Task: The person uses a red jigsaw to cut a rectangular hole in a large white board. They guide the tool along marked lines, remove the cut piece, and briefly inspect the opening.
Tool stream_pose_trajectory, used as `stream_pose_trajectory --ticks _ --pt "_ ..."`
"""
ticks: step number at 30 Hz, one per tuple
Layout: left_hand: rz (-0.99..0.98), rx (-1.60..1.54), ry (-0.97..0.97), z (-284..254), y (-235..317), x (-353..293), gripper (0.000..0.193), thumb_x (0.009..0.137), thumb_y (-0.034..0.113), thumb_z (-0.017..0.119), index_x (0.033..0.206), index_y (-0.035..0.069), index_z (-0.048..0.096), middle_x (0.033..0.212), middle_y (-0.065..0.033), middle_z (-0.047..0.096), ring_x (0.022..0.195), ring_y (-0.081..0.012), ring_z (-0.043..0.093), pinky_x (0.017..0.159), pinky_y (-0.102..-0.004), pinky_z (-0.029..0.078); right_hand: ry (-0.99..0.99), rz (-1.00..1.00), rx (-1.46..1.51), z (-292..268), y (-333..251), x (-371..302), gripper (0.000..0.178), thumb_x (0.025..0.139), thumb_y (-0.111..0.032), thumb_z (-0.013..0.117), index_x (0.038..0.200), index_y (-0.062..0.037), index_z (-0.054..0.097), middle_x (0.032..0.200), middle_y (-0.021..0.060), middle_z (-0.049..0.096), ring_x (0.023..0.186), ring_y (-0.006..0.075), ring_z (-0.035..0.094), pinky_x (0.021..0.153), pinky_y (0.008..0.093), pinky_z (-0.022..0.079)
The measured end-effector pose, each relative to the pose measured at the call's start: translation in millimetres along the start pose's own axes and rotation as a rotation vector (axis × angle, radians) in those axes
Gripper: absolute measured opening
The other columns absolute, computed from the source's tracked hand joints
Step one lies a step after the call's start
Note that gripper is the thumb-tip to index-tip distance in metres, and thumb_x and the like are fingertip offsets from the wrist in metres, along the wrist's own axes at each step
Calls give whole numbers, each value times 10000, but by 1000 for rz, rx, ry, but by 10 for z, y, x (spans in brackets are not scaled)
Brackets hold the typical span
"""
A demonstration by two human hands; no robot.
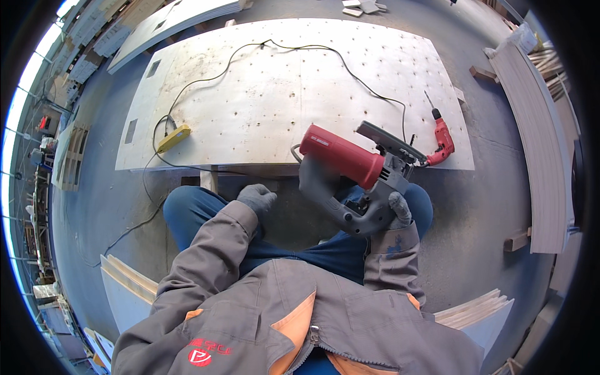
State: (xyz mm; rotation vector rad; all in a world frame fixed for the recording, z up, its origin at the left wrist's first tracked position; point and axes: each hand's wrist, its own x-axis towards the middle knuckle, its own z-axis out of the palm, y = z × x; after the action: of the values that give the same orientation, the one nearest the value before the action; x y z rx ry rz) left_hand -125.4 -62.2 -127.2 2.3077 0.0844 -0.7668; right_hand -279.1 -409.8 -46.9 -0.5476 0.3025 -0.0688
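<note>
My right hand (400, 211), in a grey glove, grips a red and dark grey jigsaw (344, 156) by its looped handle. The saw is held over my right knee with its metal base plate (391, 142) turned up and away from me. My left hand (257, 199), also gloved, is curled closed above my left knee, apart from the saw. I see nothing in it, though its palm is hidden. A red drill (442, 139) with a long bit lies at the right of the light board (219, 125) in front of me. On the left lies a yellow power socket block (174, 139).
A black cable (215, 76) loops across the board and drops to the floor on the left. Stacked panels (531, 144) lean at the right, and more sheets (181, 22) lie at the far left. Board stacks (128, 278) flank me. Offcuts (364, 6) lie on the far floor.
</note>
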Motion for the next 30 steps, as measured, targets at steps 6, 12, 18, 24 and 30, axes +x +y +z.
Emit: stream_pose_trajectory --ticks 6,12,18,24,30 --pt "288 -531 288 -186 425 34 434 968 179 747 1351 34 603 1029 -75 714 891 -157 672 824 -312 569 -68 -35 -207 -105 -79 152 626 837 -271 799 1362 -20 570 1175 125 682 1030 237 677 904 386 579" --pt "900 -171 120 -192 1270 -987 658 843 297 862 1382 54 574 1227 -135 677 1144 -278 670 974 -390 554 -122 7 -260 -166 -79 238 634 830 -237 810 1380 -18 582 1218 109 687 1056 219 675 941 362 567" --pt "1163 645 114 208 1303 -1202 653 738 432 793 1290 115 644 1229 -109 672 1192 -306 626 1198 -548 321 -95 -11 -349 -146 26 289 572 820 -205 823 1323 -17 626 1191 93 708 1036 202 682 930 346 573" --pt "1110 736 179 353 974 -1063 367 794 297 704 1118 125 706 980 -67 695 1024 -269 673 1213 -563 293 -135 41 -492 12 144 295 545 813 -206 832 1290 -18 648 1155 86 719 1018 185 680 911 330 562" --pt "1180 520 223 183 698 -976 314 731 324 761 980 143 697 869 -49 671 905 -263 676 1197 -549 318 -103 199 -576 337 225 436 528 873 -283 760 1296 6 630 1146 114 708 1000 223 695 896 349 571"
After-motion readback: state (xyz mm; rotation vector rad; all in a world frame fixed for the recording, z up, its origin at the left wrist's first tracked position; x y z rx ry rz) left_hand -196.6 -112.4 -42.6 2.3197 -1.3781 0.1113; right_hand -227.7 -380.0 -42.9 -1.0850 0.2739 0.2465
